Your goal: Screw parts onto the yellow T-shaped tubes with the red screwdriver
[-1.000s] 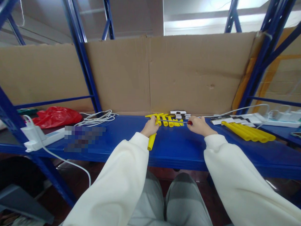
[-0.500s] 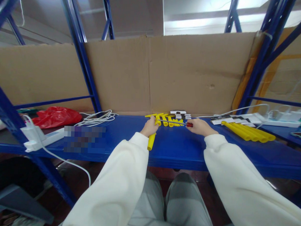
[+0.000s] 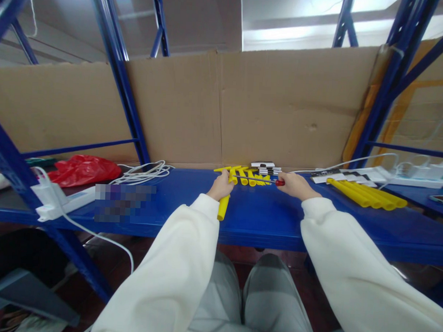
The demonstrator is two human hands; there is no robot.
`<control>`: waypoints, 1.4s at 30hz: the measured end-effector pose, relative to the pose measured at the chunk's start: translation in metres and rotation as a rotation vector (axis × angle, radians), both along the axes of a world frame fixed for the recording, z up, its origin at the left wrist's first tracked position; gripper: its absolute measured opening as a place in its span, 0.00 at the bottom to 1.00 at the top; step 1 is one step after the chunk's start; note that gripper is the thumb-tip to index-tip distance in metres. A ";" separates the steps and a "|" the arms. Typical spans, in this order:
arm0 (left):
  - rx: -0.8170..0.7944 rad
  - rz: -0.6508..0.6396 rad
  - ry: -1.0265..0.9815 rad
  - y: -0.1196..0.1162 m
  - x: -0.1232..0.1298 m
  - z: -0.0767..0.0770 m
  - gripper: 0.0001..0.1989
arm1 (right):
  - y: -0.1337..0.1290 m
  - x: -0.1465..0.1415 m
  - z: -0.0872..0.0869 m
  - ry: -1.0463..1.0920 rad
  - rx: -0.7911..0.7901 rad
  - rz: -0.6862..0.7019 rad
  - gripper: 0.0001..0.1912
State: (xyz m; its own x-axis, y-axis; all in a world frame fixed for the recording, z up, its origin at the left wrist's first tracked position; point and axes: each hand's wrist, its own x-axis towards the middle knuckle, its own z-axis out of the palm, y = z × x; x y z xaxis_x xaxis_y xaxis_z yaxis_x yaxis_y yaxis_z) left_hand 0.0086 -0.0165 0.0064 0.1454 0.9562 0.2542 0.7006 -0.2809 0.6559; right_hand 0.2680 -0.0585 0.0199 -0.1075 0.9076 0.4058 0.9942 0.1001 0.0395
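My left hand (image 3: 221, 185) is closed around a yellow tube-shaped piece (image 3: 223, 208), whose round lower end sticks out below the palm. In my right hand (image 3: 296, 185) is a screwdriver with a dark red handle (image 3: 280, 183). Its metal shaft (image 3: 255, 179) runs leftward, nearly level, with the tip at the yellow piece by my left fingers. Behind the shaft lie several more yellow pieces (image 3: 243, 181) in a row on the blue tabletop (image 3: 263, 213). Small black-and-white pieces (image 3: 264, 165) sit at the back beside them.
On the right, several long yellow tubes (image 3: 369, 195) lie near black-and-white packaging (image 3: 342, 177) and a white power strip (image 3: 413, 181). A red plastic bag (image 3: 85, 171), coiled white cable (image 3: 144, 173) and another power strip (image 3: 69, 203) are on the left. Cardboard (image 3: 281, 105) stands behind.
Both hands keep nearly the same place and grip, with the screwdriver still against the yellow piece. The view has shifted very slightly.
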 end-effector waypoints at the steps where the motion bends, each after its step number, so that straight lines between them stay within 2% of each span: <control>1: 0.003 0.000 0.010 0.000 0.000 0.000 0.09 | 0.000 -0.001 0.000 0.001 -0.027 0.001 0.06; 6: 0.015 0.006 0.050 0.000 0.001 0.000 0.09 | 0.000 -0.003 0.001 0.044 -0.095 0.010 0.07; 14: 0.011 0.001 0.039 -0.001 0.001 0.000 0.08 | -0.002 -0.003 0.003 0.045 -0.011 -0.007 0.05; 18: 0.010 0.000 0.053 -0.003 0.001 0.001 0.08 | -0.002 -0.003 0.001 0.037 -0.043 -0.033 0.05; 23: 0.025 -0.001 0.054 -0.003 0.001 0.001 0.08 | 0.006 0.002 -0.004 0.111 -0.110 0.045 0.04; 26: 0.025 -0.003 0.046 -0.003 0.001 0.001 0.08 | 0.010 0.005 -0.006 0.118 -0.082 0.092 0.04; 30: 0.018 -0.003 0.031 -0.002 0.001 0.000 0.08 | 0.008 0.004 -0.005 0.104 -0.026 0.045 0.02; 33: 0.027 -0.001 0.033 -0.002 0.001 -0.001 0.08 | 0.006 0.002 -0.004 0.106 -0.055 0.014 0.03; 42: 0.026 -0.005 0.006 -0.002 0.001 0.000 0.08 | 0.012 0.005 -0.009 0.198 -0.087 0.085 0.05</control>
